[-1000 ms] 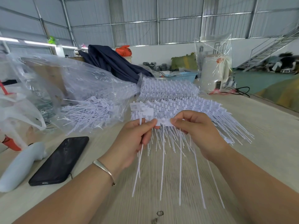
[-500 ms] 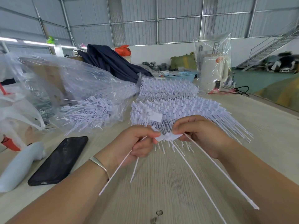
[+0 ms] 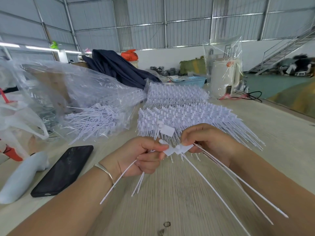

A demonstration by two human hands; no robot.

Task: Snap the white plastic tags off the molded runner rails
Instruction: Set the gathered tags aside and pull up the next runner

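Both hands meet over the wooden table (image 3: 170,193) on a short piece of white runner rail with tags (image 3: 177,149). My left hand (image 3: 141,155) grips a few loose white tags, their thin tails sticking out below the fist, and its thumb and forefinger pinch the rail's left end. My right hand (image 3: 209,140) pinches the right end, and long tails fan down to the right from it. Behind the hands lies a stack of white runner rails full of tags (image 3: 187,118), with a second stack (image 3: 175,94) farther back.
A clear plastic bag with loose white tags (image 3: 95,118) lies at the left. A black phone (image 3: 64,169) and a pale grey handle-shaped object (image 3: 22,174) sit near my left forearm. A blue basket (image 3: 190,80), a bagged white appliance (image 3: 223,79) and dark cloth (image 3: 119,67) stand behind.
The hands dropped lower and tilted apart. The tag tails, which hung straight down, now splay left under my left hand and right under my right hand.
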